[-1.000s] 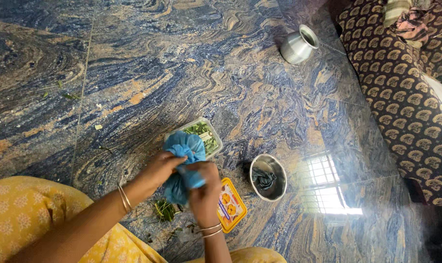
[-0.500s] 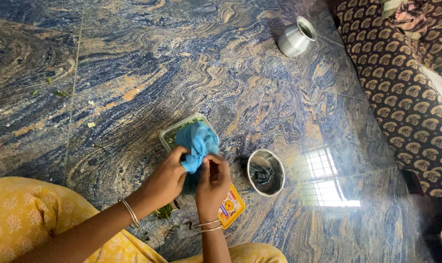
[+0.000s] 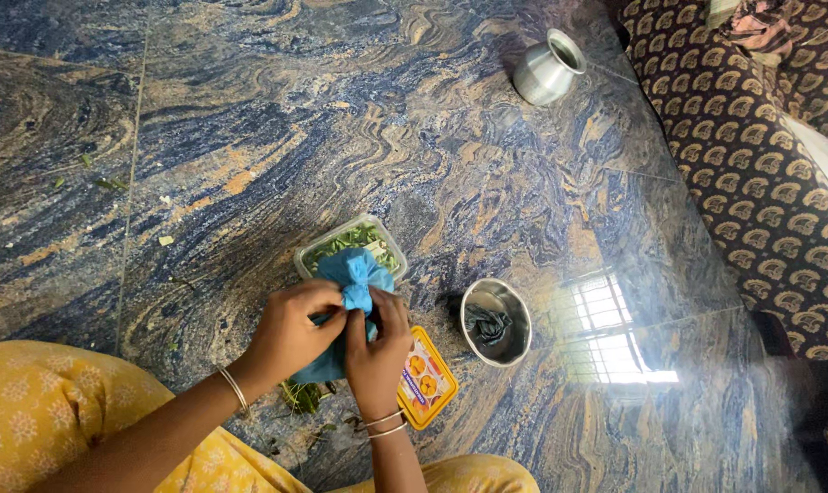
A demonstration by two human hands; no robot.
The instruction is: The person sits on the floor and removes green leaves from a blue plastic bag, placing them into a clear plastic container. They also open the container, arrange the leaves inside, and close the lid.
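Observation:
Both of my hands grip a crumpled light-blue plastic bag [image 3: 355,278] above the floor. My left hand [image 3: 293,330] pinches it from the left, my right hand [image 3: 377,349] from the right, fingers meeting at its bunched neck. Just behind the bag sits a clear plastic box [image 3: 315,252] holding green vegetable pieces [image 3: 359,239]. A yellow lid with orange pictures [image 3: 422,377] lies under my right wrist. Green scraps [image 3: 302,396] lie on the floor below my left hand.
A small steel bowl [image 3: 510,342] with dark scraps stands right of the lid. A steel pot [image 3: 547,68] stands far back. A brown patterned cushion [image 3: 752,164] runs along the right. My yellow-clothed knee [image 3: 40,411] fills the lower left of the blue marbled floor [image 3: 250,119].
The bag was twisted and lifted between my hands, then drawn down again; my fingers now close tighter around its neck. The view shifted slightly.

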